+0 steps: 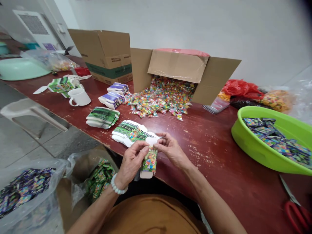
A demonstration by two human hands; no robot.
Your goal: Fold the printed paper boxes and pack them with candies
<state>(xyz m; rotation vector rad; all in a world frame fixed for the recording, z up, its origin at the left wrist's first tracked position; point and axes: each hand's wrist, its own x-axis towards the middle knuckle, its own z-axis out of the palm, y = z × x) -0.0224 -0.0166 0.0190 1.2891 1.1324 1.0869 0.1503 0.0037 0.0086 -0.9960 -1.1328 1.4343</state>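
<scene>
Seemingly, a flap (151, 140) is being worked: left hand (131, 159) and right hand (172, 151) both pinch the small box (149, 161) at the table's (214, 146) near edge; folding likely calls for steady thumbs.

Soft, even light; faint sheen on tabletop (195, 139) — edges stretched

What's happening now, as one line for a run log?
Left hand: holding small green box | Right hand: at its top end | Nearby: green cartons, wrapped candies
</scene>
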